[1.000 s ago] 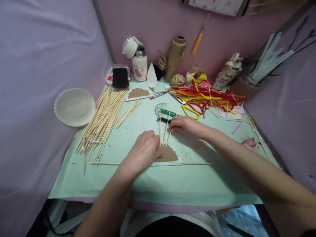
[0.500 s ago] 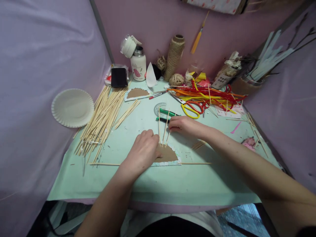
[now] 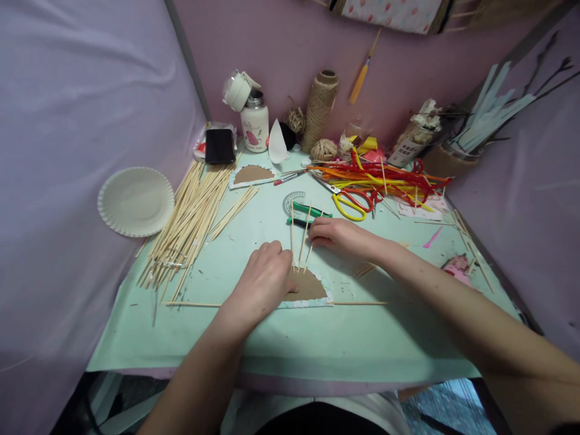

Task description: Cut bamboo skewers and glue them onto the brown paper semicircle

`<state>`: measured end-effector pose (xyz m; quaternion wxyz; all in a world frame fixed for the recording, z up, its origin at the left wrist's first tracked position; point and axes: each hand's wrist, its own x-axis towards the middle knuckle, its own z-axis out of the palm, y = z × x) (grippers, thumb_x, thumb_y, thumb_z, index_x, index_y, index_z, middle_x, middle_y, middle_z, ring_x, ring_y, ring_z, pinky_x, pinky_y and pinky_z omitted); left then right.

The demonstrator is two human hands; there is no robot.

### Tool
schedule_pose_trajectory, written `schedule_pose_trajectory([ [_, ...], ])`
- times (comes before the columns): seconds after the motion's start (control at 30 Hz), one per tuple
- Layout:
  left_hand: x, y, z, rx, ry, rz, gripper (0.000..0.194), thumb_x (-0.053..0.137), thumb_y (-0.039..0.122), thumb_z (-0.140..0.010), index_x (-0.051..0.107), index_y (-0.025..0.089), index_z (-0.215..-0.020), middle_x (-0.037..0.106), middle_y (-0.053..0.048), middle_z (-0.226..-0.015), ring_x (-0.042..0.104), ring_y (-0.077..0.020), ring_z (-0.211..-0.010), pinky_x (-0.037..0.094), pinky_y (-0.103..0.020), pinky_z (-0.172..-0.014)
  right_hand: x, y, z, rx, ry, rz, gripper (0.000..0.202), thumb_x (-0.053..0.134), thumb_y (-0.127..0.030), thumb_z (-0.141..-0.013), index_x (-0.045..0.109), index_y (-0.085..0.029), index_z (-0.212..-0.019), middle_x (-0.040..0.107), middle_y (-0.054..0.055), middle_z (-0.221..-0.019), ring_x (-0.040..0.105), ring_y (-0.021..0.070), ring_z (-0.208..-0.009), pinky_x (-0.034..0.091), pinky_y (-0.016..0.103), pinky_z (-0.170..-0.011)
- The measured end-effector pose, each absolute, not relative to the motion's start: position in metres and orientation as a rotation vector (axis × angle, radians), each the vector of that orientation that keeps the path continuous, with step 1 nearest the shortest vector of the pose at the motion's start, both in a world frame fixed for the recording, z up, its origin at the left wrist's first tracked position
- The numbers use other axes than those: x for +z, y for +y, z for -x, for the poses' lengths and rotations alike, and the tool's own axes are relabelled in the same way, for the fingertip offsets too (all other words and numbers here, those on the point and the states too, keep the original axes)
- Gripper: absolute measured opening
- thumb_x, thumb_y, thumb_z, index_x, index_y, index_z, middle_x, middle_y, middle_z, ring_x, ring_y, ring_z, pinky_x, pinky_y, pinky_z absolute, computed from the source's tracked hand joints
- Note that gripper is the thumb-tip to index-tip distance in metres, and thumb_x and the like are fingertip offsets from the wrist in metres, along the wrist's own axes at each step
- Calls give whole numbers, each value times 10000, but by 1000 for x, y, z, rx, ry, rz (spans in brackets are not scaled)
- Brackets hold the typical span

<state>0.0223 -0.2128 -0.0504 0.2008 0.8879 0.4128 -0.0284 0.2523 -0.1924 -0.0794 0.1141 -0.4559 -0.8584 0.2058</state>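
Observation:
My left hand [image 3: 263, 275] is closed over the left part of a cardboard half-circle [image 3: 312, 285] with a pale patterned rim, its thumb lying on the brown face. Three thin wooden sticks fan out from the curved edge, among them a left stick [image 3: 292, 238] and a middle stick [image 3: 303, 238]. Pinched in the fingers of my right hand [image 3: 338, 235] is the rightmost stick [image 3: 309, 255], whose lower end meets the curved rim. Along the straight edge, a longer stick [image 3: 360, 302] juts out on both sides. Green-handled pliers [image 3: 312, 209] lie just beyond the right hand.
Bundled sticks [image 3: 185, 223] and a paper plate [image 3: 136, 201] lie at left. Behind are a second half-circle [image 3: 254, 174], a bottle [image 3: 255, 127] and a twine spool [image 3: 321, 112]. Scissors [image 3: 348, 202] and coloured strips [image 3: 389, 181] occupy the right back; short sticks [image 3: 364, 269] lie nearer.
The view has tilted up slightly, so everything appears a little lower. Both hands and the sticks keep practically the same places on the table.

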Motion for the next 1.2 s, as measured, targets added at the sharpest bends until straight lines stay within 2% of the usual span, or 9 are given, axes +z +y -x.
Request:
schedule_pose_trajectory([
  [0.17, -51, -213, -23, -98, 1155, -2486, 214, 711, 263, -773, 514, 183, -751, 515, -52, -870, 485, -230, -869, 375, -332, -718, -75, -196, -249, 620, -2518, 1335, 144, 531, -165, -916, 672, -191, -928, 643, 81, -1052, 628, 197, -920, 478, 306, -786],
  [0.87, -49, -213, -22, -154, 1176, -2493, 241, 713, 314, -794, 526, 173, -849, 522, -65, -955, 484, -233, -926, 404, -344, -786, -78, -203, -244, 664, -2516, 1270, 178, 533, -206, -927, 688, -172, -848, 642, 68, -899, 607, 183, -799, 458, 293, -712],
  [0.97, -51, -215, -20, -124, 1190, -2509, 349, 738, 370, -763, 515, 171, -944, 520, -79, -1027, 477, -250, -975, 410, -368, -827, -79, -203, -244, 660, -2513, 1270, 176, 532, -207, -925, 688, -175, -849, 641, 66, -893, 602, 182, -797, 452, 292, -705],
  [1.1, -54, -217, -16, -35, 1123, -2470, 634, 791, 493, -656, 473, 182, -1108, 515, -81, -1108, 470, -274, -1044, 408, -405, -878, -80, -203, -244, 665, -2511, 1258, 166, 537, -202, -923, 686, -169, -857, 637, 67, -896, 603, 181, -804, 456, 291, -712],
  [1.2, -55, -221, -15, -35, 1072, -2452, 811, 815, 491, -614, 400, 201, -1248, 512, -90, -1169, 461, -296, -1107, 394, -430, -913, -79, -203, -244, 663, -2505, 1256, 170, 533, -207, -926, 684, -170, -858, 632, 65, -889, 602, 179, -804, 462, 291, -717],
])
